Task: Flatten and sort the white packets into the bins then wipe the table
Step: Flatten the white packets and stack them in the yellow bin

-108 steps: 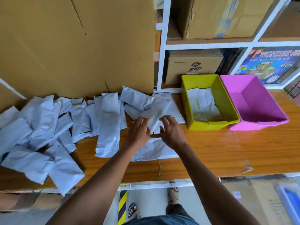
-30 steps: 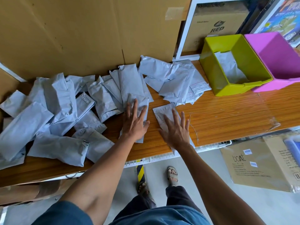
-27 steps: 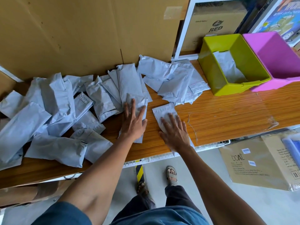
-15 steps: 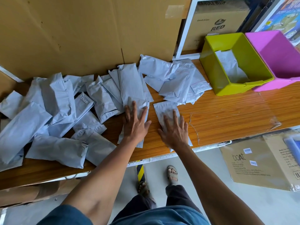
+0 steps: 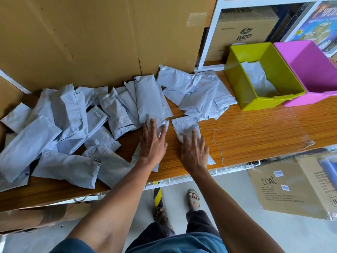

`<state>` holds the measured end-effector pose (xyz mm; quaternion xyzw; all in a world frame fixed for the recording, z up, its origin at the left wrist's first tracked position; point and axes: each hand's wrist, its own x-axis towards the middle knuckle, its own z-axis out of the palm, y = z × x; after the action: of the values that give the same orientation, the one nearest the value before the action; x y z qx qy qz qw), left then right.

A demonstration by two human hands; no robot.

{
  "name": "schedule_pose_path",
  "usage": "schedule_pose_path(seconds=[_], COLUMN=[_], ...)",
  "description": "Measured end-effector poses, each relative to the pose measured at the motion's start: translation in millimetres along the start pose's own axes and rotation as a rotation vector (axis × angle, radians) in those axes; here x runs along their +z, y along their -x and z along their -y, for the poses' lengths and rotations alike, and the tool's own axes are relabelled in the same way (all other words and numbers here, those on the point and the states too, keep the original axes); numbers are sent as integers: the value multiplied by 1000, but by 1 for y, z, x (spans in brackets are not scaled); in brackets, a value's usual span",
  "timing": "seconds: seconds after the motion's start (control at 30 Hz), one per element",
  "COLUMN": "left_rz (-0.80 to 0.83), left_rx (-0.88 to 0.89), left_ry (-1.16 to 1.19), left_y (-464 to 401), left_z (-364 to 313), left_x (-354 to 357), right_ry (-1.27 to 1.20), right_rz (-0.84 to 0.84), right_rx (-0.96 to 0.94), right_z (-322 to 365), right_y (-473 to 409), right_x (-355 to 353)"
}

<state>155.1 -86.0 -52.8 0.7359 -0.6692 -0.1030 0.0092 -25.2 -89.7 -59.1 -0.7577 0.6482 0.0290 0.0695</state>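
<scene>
Pressing down with both palms, the person is flattening two packets at the front of the desk (image 5: 255,136). The left hand (image 5: 154,141) is lying flat, fingers spread, on a packet (image 5: 160,123) at the edge of the middle pile. The right hand (image 5: 194,149) is lying flat on a separate small packet (image 5: 184,125) on bare wood. Neither hand is gripping anything; the fingers are straight and only pressing.

Compared with a second ago, both hands are sitting a little further back on their packets, so more white is showing beyond the fingertips. This suggests a smoothing stroke toward the body, with the sorting of these two not yet begun.

The green bin (image 5: 237,84) is holding what looks like one or two flattened packets, though the wall is hiding part of them. The pink bin (image 5: 300,73) is cut by the frame edge, so its content is unclear. A big heap (image 5: 54,128) on the left and a smaller pile (image 5: 200,95) are waiting unsorted. The near ends of both pressed packets are hidden under the hands. No cloth is visible.
</scene>
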Motion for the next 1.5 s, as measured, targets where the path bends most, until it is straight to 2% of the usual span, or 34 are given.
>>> schedule_pose_path(seconds=[0.2, 0.43, 0.6, 0.9, 1.23, 1.5], left_rz=[-82, -232, -336, -369, -335, -308], left_rx=[21, 23, 45, 134, 151, 130], left_ry=[51, 141, 170, 116, 121, 204], left_y=[8, -6, -20, -48, -100, -154], left_z=[-9, -40, -73, -165, -298, -353], left_x=[-13, -75, -109, -129, -134, -134], right_ry=[-10, -117, -115, -90, -108, -81], right_rz=[-51, -113, -264, -444, -433, -403], right_rx=[-16, -53, -24, 68, 81, 63], right_z=[5, 8, -16, -113, -247, -308], right_y=[-5, -16, -24, -44, -83, -138], right_x=[-20, -79, -122, -165, -181, -200])
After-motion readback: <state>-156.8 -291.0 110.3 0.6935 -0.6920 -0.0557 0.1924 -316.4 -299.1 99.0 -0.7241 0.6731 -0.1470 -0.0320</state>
